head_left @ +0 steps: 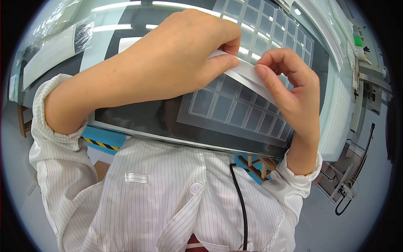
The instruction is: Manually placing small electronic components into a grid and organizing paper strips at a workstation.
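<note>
1. Left hand (176,54) was the biggest thing in view, raised above the bench, thumb + forefinger pinched on the upper end of a white strip (247,75). Other fingers curled in, hand clenched around the pinch.
2. Striped lab coat (168,197) filled the lower frame, cuffs pushed up both wrists, w/ a black cable (241,201) running down the front.
3. Dark work surface (138,115) lay under both hands, glossy, w/ a yellow-black hazard edge (100,145) just below it at left.
4. Clear compartment tray (235,107) sat on the surface, grid of square pockets; pockets that showed looked empty, rest hidden behind the hands.
5. Right hand (294,96) gripped the lower part of the strip, forefinger laid along its edge, thumb behind, can't see the thumb tip.
6. Strip was held in air between both hands, above the tray, not touching it; ran diagonally from upper left to lower right.
7. Progress, as a guess: strip looked mid-handling, maybe peel or separation. Couldn't tell if a backing had split. Nothing placed in the tray yet, so most of the work seemed left.
</note>
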`<state>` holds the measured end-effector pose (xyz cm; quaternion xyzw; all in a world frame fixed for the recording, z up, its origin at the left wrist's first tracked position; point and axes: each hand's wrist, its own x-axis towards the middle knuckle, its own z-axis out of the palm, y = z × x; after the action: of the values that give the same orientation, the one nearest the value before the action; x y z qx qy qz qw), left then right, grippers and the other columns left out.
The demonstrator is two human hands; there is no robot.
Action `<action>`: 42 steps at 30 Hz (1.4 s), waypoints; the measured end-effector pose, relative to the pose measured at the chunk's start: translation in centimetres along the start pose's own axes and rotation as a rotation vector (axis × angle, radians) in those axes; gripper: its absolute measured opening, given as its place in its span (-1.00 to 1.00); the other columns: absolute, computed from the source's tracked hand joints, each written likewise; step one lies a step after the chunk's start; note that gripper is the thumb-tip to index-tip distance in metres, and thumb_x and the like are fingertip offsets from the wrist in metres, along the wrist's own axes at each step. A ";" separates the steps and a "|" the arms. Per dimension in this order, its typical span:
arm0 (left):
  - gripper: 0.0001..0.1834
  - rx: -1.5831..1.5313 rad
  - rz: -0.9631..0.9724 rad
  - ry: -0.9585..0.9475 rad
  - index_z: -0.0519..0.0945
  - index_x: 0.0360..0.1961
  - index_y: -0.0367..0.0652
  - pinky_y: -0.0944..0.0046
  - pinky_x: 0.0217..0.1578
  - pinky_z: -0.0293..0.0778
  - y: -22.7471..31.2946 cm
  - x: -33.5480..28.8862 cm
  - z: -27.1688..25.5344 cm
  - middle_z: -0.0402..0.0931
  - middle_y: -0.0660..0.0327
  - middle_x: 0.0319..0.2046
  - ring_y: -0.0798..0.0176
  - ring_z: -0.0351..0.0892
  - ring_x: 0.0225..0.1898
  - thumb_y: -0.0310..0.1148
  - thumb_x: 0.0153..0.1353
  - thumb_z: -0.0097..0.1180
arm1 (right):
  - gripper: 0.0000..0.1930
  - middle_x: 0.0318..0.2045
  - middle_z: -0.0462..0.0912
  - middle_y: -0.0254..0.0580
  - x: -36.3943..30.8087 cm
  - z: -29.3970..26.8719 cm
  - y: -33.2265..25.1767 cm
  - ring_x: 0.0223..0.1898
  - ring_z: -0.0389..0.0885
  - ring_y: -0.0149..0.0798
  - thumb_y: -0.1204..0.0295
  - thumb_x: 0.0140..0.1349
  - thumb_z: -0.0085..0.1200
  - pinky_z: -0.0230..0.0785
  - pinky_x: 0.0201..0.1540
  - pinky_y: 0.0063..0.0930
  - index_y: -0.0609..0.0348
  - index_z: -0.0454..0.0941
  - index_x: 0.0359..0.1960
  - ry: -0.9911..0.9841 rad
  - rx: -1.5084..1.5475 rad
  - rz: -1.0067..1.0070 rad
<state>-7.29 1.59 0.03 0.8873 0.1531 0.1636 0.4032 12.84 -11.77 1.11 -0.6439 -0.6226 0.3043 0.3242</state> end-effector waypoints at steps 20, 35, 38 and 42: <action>-0.87 0.061 0.317 -0.093 0.57 -0.31 -0.28 0.09 -0.13 0.53 0.6 -2.2 3.2 0.64 0.03 -0.19 -0.06 0.63 -0.15 -0.59 0.12 0.27 | -0.88 -0.06 0.59 -0.28 -0.4 -1.8 2.7 -0.22 0.44 -0.50 0.47 0.34 0.19 0.30 -0.08 -0.60 0.30 0.61 -0.25 -0.104 -0.048 0.017; -0.86 0.144 0.398 -0.101 0.53 -0.29 -0.30 0.05 -0.03 0.58 -1.2 -2.6 3.9 0.65 -0.05 -0.05 -0.12 0.66 -0.02 -0.61 0.15 0.24 | -0.94 -0.22 0.51 -0.21 0.8 0.9 0.1 -0.24 0.47 -0.37 0.57 0.26 0.22 0.32 -0.17 -0.52 0.31 0.60 -0.33 -0.068 -0.034 0.183; -0.87 0.160 0.399 -0.105 0.53 -0.30 -0.30 0.08 -0.04 0.58 -1.3 -2.6 3.8 0.65 -0.06 -0.04 -0.10 0.66 -0.03 -0.61 0.15 0.24 | -0.94 -0.22 0.52 -0.21 1.0 1.0 -0.4 -0.24 0.47 -0.37 0.57 0.25 0.24 0.33 -0.16 -0.52 0.30 0.61 -0.33 -0.076 -0.041 0.214; -0.86 0.150 0.413 -0.086 0.52 -0.30 -0.30 0.09 -0.04 0.58 -1.6 -2.7 3.8 0.65 -0.05 -0.04 -0.10 0.65 -0.02 -0.61 0.15 0.24 | -0.93 -0.22 0.53 -0.22 1.3 1.1 -0.8 -0.23 0.48 -0.35 0.57 0.23 0.26 0.34 -0.15 -0.51 0.29 0.61 -0.34 -0.089 -0.058 0.259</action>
<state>-8.35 -1.02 -3.98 0.9335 -0.0374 0.1927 0.3000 11.54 -10.42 1.11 -0.7138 -0.5568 0.3536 0.2355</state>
